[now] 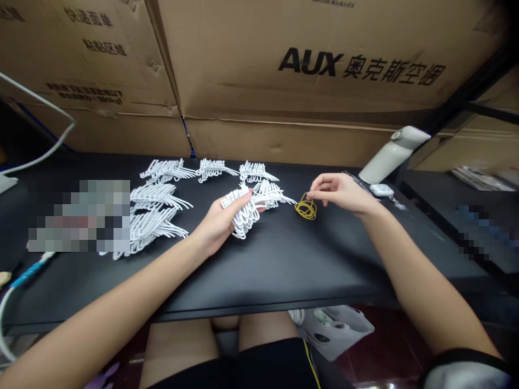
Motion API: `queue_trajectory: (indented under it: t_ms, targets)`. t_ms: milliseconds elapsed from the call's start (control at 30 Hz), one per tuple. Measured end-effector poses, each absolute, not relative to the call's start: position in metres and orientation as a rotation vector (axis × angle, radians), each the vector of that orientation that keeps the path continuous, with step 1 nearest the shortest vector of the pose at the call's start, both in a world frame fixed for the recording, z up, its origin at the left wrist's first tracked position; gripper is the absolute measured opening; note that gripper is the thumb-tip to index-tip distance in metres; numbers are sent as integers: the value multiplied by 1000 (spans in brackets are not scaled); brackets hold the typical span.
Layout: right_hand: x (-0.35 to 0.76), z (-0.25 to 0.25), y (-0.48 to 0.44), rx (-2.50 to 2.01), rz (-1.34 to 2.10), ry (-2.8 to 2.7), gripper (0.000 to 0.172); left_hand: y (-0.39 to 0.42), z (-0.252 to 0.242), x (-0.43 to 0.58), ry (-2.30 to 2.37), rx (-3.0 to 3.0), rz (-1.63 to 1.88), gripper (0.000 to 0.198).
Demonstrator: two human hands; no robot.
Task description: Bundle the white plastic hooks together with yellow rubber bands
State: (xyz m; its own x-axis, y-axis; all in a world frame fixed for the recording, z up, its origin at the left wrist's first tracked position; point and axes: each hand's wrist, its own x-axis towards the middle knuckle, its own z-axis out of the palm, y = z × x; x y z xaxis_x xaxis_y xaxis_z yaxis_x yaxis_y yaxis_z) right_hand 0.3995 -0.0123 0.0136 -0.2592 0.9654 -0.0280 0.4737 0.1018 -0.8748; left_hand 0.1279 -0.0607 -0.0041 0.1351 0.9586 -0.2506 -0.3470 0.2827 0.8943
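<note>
In my left hand (219, 224) is a bundle of thin white hook-like pieces (245, 220), gripped between thumb and fingers above the black table (275, 270). My right hand (336, 190) is to the right, its thumb and finger pinched at the top of some yellow rubber bands (306, 209). The bands form a loose, tangled coil at the fingertips. Just behind the held bundle lies another white bundle (270, 193), partly covered by my left fingers.
More white bundles (152, 197) lie in groups at the left and back. A pale bottle (394, 155) leans at the back right, near a small white case (381, 190). Large cardboard boxes (267, 97) wall off the back. A white cable (65, 135) hangs at left.
</note>
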Motion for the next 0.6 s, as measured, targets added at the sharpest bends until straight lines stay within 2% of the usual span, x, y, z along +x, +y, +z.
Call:
queue_trajectory:
  t_ms: [167,300,467,600]
  targets:
    - [402,12,-9,-1350,1322,-1638,39,-59,-5,127,990,772,1110,29]
    - [404,5,-4,-1289,1309,-1522,38,-59,-3,126,970,700,1076,25]
    - [385,-3,-7,-1109,1412,-1275,28,-58,-3,125,919,670,1045,19]
    - [350,-12,-30,-970,1389,-1390,37,-59,-4,127,936,724,997,16]
